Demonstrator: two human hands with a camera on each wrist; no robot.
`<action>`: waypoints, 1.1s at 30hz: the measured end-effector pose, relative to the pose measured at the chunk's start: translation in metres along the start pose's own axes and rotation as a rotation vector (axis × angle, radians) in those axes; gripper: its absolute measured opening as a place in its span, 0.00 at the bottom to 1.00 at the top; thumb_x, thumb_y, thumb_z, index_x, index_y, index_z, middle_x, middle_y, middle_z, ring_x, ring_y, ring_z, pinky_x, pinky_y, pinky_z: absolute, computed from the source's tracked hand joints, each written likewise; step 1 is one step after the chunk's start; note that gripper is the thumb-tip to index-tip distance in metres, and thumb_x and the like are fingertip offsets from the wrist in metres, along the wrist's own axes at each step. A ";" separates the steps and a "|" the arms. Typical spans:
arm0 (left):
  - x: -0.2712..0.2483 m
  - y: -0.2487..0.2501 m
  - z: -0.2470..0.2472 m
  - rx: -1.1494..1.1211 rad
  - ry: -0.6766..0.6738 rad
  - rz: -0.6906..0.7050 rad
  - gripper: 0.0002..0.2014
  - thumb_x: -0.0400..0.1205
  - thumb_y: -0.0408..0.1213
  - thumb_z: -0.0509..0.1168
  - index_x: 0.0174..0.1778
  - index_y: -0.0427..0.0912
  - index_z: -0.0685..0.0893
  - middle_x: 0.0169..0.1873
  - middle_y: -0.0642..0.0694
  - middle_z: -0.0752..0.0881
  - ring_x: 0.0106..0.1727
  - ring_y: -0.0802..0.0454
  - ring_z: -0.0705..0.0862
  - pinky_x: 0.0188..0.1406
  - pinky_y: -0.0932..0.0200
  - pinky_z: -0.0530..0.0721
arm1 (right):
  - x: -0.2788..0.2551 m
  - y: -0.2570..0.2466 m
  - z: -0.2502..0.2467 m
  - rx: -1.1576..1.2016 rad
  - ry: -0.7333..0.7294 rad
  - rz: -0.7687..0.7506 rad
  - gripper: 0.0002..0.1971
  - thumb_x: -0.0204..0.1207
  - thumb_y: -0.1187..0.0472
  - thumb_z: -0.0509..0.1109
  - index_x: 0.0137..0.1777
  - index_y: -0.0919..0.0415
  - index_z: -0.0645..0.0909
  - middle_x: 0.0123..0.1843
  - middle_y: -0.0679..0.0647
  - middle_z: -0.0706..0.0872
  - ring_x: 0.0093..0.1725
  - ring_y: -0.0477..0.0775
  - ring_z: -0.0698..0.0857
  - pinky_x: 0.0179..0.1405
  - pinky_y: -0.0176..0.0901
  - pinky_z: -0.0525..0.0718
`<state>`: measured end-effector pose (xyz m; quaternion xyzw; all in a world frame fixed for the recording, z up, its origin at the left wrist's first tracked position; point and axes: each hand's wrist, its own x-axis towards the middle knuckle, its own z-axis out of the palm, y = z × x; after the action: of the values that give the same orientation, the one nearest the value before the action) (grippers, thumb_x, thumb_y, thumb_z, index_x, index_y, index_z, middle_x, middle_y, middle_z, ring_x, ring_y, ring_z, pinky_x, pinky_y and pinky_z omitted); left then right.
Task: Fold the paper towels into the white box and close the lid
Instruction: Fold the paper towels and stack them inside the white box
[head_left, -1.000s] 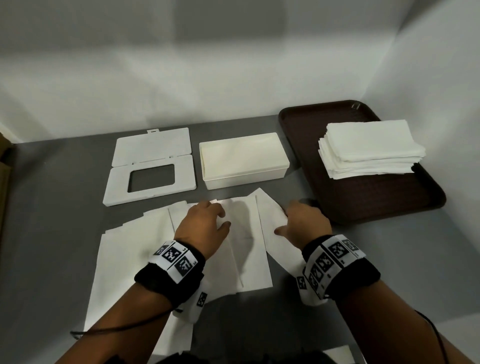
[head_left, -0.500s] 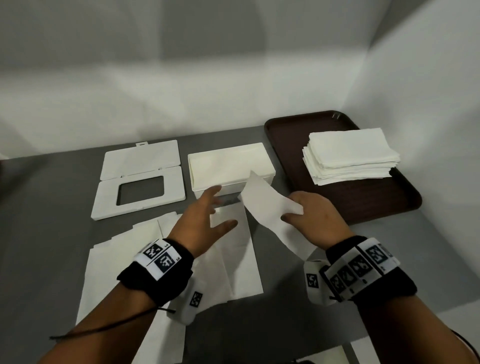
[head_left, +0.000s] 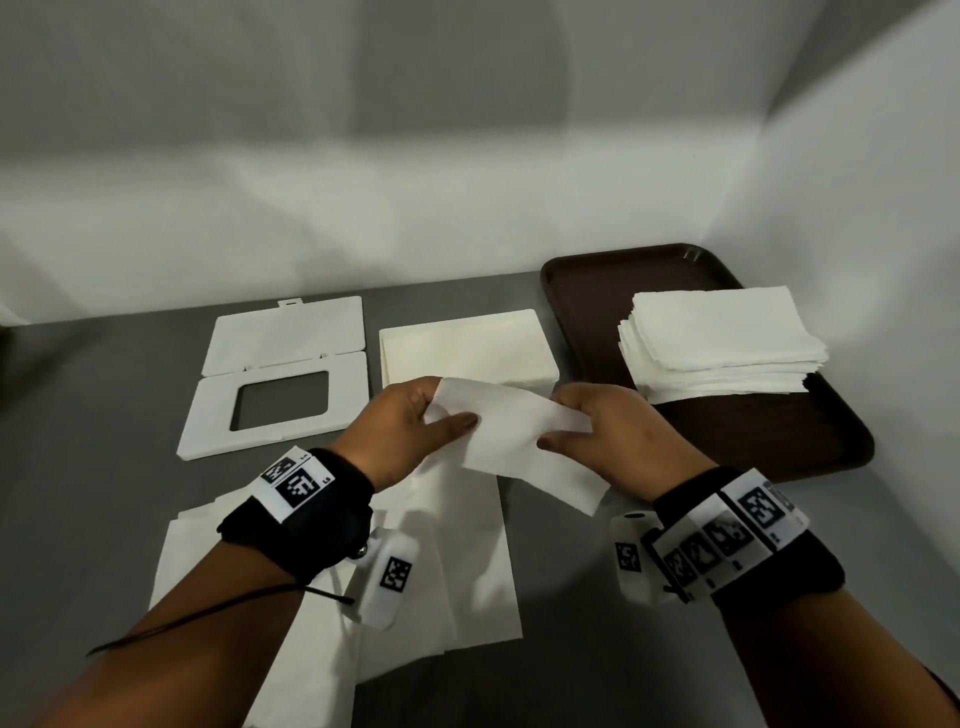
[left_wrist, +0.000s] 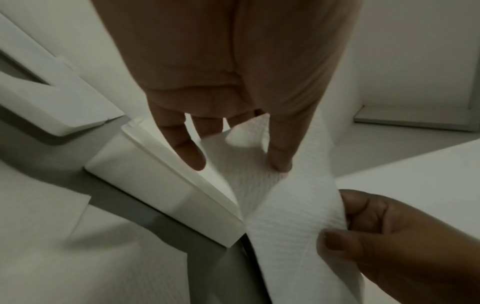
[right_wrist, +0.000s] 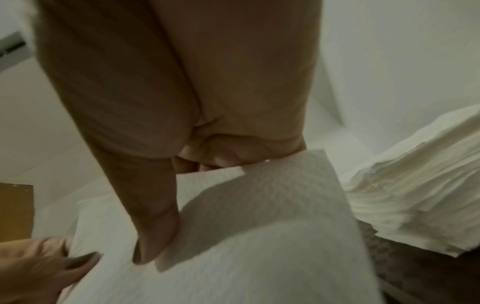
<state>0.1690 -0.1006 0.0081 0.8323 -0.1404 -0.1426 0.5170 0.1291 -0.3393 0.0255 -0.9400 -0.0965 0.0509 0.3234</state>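
A white paper towel hangs in the air just in front of the open white box, held between both hands. My left hand pinches its left end, thumb on top. My right hand pinches its right side. The left wrist view shows the towel beside the box's near corner; the right wrist view shows it under my thumb. The box's lid, with its window flap open, lies flat to the left of the box.
Several unfolded towels lie spread on the grey table under my forearms. A brown tray at the right carries a stack of folded towels. White walls close in behind and to the right.
My right hand lifted one towel off the table toward the box. My left hand left the spread towels and took hold of its left end.
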 end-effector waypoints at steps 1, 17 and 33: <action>0.001 -0.002 -0.003 -0.009 0.035 0.001 0.06 0.79 0.43 0.71 0.51 0.52 0.87 0.45 0.55 0.92 0.47 0.54 0.90 0.57 0.48 0.86 | 0.007 0.004 -0.001 0.027 0.001 0.031 0.08 0.73 0.52 0.75 0.48 0.52 0.83 0.44 0.45 0.87 0.45 0.45 0.85 0.44 0.38 0.79; 0.064 -0.037 -0.034 0.219 0.455 -0.157 0.16 0.79 0.39 0.68 0.58 0.47 0.71 0.31 0.52 0.80 0.33 0.52 0.79 0.32 0.58 0.74 | 0.111 0.037 0.010 0.312 0.236 0.329 0.14 0.76 0.57 0.75 0.40 0.68 0.79 0.36 0.60 0.84 0.31 0.52 0.83 0.38 0.48 0.88; 0.074 -0.027 -0.016 1.015 0.435 -0.196 0.34 0.70 0.46 0.75 0.71 0.47 0.70 0.54 0.43 0.81 0.56 0.39 0.78 0.47 0.46 0.77 | 0.117 0.016 0.018 -0.321 0.221 0.350 0.21 0.69 0.49 0.78 0.56 0.57 0.75 0.56 0.58 0.78 0.55 0.62 0.79 0.52 0.56 0.82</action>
<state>0.2460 -0.1040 -0.0161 0.9961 -0.0037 0.0705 0.0530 0.2423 -0.3154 -0.0023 -0.9814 0.0969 -0.0130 0.1650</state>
